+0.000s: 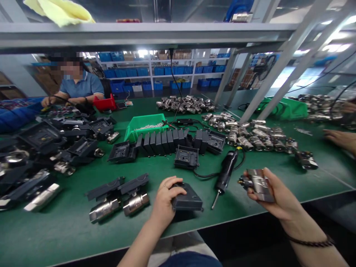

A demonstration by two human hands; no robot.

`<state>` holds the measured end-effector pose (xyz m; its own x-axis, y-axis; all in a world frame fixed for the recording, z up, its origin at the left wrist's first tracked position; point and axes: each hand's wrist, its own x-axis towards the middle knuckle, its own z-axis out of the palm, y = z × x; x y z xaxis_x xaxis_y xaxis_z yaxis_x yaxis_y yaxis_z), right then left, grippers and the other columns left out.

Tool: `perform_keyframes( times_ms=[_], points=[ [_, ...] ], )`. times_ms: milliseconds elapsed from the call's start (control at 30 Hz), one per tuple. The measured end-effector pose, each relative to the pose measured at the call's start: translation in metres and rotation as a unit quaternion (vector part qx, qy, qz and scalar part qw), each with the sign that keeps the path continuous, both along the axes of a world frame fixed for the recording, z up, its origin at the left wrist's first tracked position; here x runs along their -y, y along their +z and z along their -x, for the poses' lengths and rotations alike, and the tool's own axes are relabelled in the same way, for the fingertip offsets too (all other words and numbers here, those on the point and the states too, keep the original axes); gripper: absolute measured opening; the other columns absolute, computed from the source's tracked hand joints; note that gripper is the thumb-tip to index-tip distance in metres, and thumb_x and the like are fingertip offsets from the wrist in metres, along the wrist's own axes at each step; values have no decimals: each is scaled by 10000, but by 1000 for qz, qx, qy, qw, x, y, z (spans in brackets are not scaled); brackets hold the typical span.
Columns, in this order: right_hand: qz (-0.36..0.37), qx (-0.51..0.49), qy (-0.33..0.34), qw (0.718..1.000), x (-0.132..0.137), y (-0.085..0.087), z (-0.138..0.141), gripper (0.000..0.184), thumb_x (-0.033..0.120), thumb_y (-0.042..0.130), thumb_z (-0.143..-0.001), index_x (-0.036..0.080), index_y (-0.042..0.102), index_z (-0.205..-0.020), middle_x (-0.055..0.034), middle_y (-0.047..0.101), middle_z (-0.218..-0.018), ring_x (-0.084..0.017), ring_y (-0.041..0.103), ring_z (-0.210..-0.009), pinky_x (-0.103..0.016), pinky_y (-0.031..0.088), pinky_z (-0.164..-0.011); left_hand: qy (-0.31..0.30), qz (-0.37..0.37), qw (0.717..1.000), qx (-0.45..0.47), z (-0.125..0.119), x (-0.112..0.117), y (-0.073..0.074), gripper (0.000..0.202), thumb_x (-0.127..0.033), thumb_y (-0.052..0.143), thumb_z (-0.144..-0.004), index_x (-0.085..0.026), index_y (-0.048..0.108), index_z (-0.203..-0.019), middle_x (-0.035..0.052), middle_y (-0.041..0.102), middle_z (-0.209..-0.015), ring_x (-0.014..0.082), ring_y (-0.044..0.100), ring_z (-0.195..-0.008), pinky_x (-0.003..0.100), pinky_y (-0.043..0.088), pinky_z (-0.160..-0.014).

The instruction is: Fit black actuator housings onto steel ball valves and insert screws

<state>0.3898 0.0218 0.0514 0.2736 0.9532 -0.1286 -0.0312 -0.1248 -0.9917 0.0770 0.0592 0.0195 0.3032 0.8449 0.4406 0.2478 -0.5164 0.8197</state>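
My left hand (166, 198) grips a dark grey plastic housing (188, 199) just over the front of the green bench. In my right hand (278, 198) is a shiny metal valve body (260, 184), its short stem pointing left. An electric screwdriver (226, 170) lies between my hands, bit toward me. Beyond my left hand an open housing (187, 157) rests on the bench. Two valves with dark housings attached, one of them a metal valve (136, 204), lie left of my left hand.
A green bin (146, 126) of small screws stands behind a row of upright housings (164, 142). Metal valves (258, 137) are heaped at right, assembled units (41, 137) at left. A co-worker (80, 87) sits across; another person's hand (340, 140) rests at right. A metal frame crosses overhead.
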Motion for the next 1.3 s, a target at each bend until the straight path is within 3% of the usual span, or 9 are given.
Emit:
perform_keyframes(
  times_ms=[133,367,533,667,767,900,1033,1167,1300],
  points=[
    [81,-233,11,969,-6,22,40,355,475,481,-864,147,615,-844,-68,605,-740,-151,529,-458,-247,467,-379,-12,-114,983,-144,9,-2,-6,387,-32,464,-775,-277,665,-996,87,560,-1236,254,465,-1201,494,415,-971],
    [90,-283,54,953,-13,17,59,336,408,477,-890,112,629,-846,-81,608,-708,-168,556,-476,-246,481,-377,41,-141,919,-366,36,7,-7,741,122,346,-657,-278,493,-1263,100,461,-1343,249,458,-1206,421,480,-937],
    [60,-282,68,955,-11,7,54,263,398,596,-829,137,626,-833,-75,638,-812,-172,578,-508,-255,509,-396,176,-184,907,-337,17,34,-5,461,-25,367,-839,-184,499,-1252,115,600,-1143,209,578,-980,327,534,-817],
    [62,-291,69,952,-11,8,59,277,411,611,-820,137,640,-839,-65,637,-777,-166,579,-515,-246,518,-414,149,-101,909,-377,-34,55,-7,458,-361,569,-813,-190,516,-1235,144,557,-1225,293,572,-945,427,546,-730],
    [57,-294,78,951,-11,10,64,291,422,623,-811,135,649,-846,-58,632,-756,-163,579,-526,-242,523,-428,97,-103,908,-394,-54,52,-12,367,-247,583,-780,-163,572,-1137,157,525,-1273,317,545,-1001,528,489,-841],
    [57,-289,93,951,-10,12,67,313,436,633,-803,128,652,-854,-61,633,-766,-163,580,-529,-242,521,-425,19,-114,937,-331,-32,38,-13,363,-3,439,-723,-178,592,-1002,76,602,-1140,233,534,-1023,539,360,-1018],
    [66,-292,94,950,-12,10,71,326,444,613,-820,121,648,-851,-63,630,-765,-162,577,-521,-244,519,-424,75,-122,958,-248,-10,37,-10,313,21,345,-768,-165,591,-819,64,615,-883,182,566,-854,467,447,-949],
    [90,-290,88,949,-15,5,82,334,451,587,-837,122,634,-861,-64,621,-741,-163,577,-523,-244,518,-437,150,-95,946,-271,-23,44,-10,363,-264,615,-746,-137,569,-1083,170,540,-1150,336,506,-1044,544,474,-867],
    [120,-262,107,952,-17,4,92,409,530,593,-802,125,607,-850,-63,605,-698,-160,572,-523,-247,520,-470,90,-40,942,-322,-26,42,-11,492,-123,577,-704,-175,520,-1190,154,471,-1286,363,399,-1207,619,338,-992]
  ],
)
